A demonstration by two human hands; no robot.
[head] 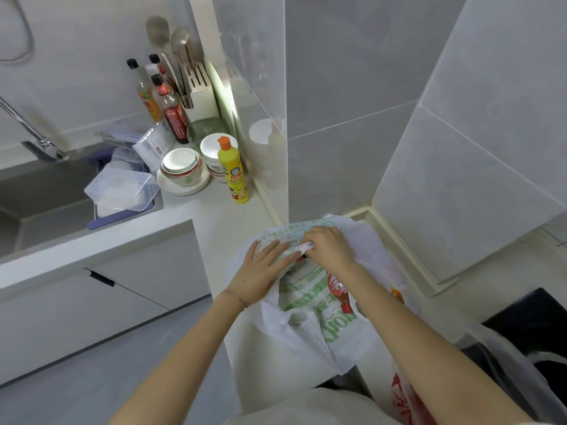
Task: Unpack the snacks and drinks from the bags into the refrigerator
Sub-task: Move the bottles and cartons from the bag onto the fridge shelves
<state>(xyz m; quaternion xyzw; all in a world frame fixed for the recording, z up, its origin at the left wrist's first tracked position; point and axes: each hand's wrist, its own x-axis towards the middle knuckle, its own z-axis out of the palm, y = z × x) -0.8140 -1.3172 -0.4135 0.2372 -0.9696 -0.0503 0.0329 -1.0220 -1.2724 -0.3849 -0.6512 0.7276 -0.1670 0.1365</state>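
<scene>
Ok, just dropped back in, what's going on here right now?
A person stands at a kitchen counter with both hands on a white plastic bag printed in green and red. The left hand lies flat on the bag's top, while the right hand pinches the plastic near the opening. Nothing has come out yet, and the contents are hidden. A yellow bottle and stacked bowls stand beside the sink.

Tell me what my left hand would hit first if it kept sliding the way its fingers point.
The left hand lies on the white plastic bag, fingers aimed up and right. It would likely meet the right hand first, which pinches the bag's top just ahead; depth is unclear.
</scene>
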